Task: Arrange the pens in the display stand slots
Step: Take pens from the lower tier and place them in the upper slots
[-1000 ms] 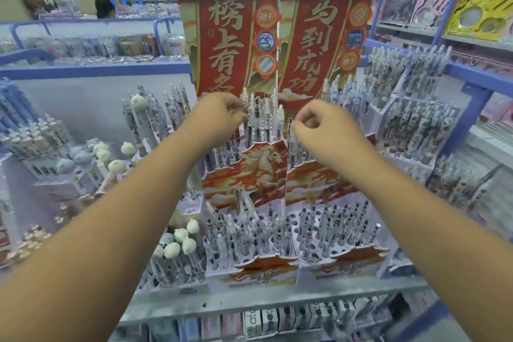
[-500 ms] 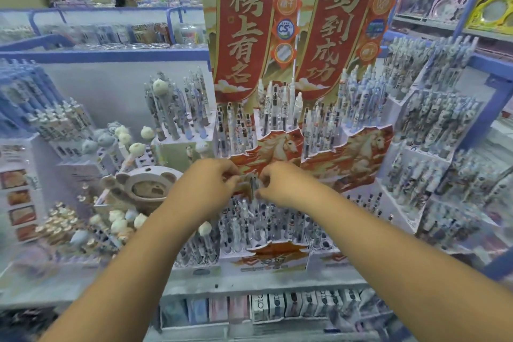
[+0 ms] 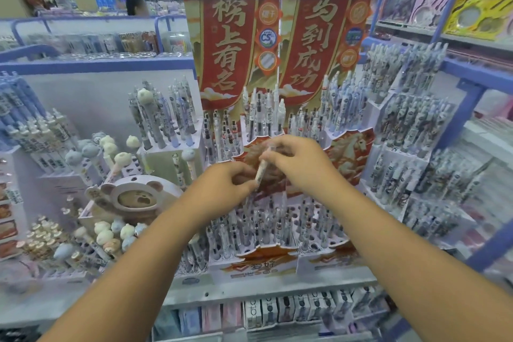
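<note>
A red and white tiered display stand point(image 3: 258, 266) with horse art holds several upright pens in its slots on a shop shelf. In front of its middle tier a white pen point(image 3: 262, 168) is held tilted between both hands. My left hand point(image 3: 224, 189) pinches the pen's lower end. My right hand point(image 3: 299, 164) grips its upper end with curled fingers. Below the hands, the lower tier point(image 3: 266, 228) has several pens standing and some open holes.
Two tall red banners point(image 3: 277, 41) rise behind the stand. A bear-shaped holder point(image 3: 138, 197) and plush-topped pens point(image 3: 111, 233) stand at left. More pen racks point(image 3: 410, 133) fill the right, by blue shelf posts point(image 3: 469, 108). Boxed stock point(image 3: 291, 308) lines the shelf below.
Both hands came down from the upper tier to the middle of the stand. They now hold one pen lifted between them, slightly higher than half a second ago.
</note>
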A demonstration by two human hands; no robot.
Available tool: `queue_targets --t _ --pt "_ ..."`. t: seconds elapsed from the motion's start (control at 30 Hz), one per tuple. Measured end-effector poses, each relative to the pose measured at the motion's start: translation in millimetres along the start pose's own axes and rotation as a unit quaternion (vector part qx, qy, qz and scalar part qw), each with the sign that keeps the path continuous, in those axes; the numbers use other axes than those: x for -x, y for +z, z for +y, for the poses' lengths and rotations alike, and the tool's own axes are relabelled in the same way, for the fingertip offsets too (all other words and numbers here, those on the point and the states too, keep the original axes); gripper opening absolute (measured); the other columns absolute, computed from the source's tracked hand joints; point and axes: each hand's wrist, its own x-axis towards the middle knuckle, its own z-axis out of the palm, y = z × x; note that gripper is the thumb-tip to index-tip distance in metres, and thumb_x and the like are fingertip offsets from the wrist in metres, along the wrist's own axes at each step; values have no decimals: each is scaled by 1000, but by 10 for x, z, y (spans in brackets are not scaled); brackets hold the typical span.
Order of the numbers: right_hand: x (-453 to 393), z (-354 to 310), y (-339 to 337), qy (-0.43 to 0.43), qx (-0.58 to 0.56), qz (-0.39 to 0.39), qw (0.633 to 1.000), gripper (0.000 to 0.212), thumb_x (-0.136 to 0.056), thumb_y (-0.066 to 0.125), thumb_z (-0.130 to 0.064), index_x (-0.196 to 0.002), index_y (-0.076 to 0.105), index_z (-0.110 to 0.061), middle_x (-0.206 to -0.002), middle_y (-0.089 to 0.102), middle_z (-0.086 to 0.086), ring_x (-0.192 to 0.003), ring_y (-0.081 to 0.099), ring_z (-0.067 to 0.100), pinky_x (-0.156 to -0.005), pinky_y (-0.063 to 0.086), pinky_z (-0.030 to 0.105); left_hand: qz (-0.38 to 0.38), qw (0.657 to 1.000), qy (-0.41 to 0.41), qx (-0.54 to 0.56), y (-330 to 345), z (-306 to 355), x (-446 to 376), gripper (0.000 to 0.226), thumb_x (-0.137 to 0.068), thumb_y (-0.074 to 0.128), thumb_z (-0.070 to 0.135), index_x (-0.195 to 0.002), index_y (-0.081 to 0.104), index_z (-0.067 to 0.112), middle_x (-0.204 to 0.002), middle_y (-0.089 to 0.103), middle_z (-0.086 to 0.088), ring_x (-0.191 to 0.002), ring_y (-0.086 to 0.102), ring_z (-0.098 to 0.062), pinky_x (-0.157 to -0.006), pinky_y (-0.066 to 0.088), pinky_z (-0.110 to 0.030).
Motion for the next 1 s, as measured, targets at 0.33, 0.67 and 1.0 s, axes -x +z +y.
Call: queue_targets --t 0.33,0.67,1.0 --pt "91 142 -299 66 -218 3 974 18 -99 62 -4 -103 73 -18 -87 78 2 -81 74 17 -72 62 31 -32 993 42 107 143 371 40 21 -104 55 31 -98 76 31 -75 76 21 -61 53 -12 -62 45 -26" --pt "192 277 -564 39 -173 25 984 5 -94 72 -20 -99 72 -18 -70 68 -5 -60 61 11 -59 51 23 -9 998 32 59 35 374 -70 20 -102 55 34 -109 72 41 -94 79 15 -79 74 -21 -76 64 -38" --pt "44 359 -330 43 -220 50 973 11 -95 70 -13 -105 69 -8 -84 73 8 -73 69 18 -63 57 28 15 958 -53 -283 -152 30 -170 17 -100 58 28 -105 75 27 -82 68 11 -61 61 -8 -54 52 -26"
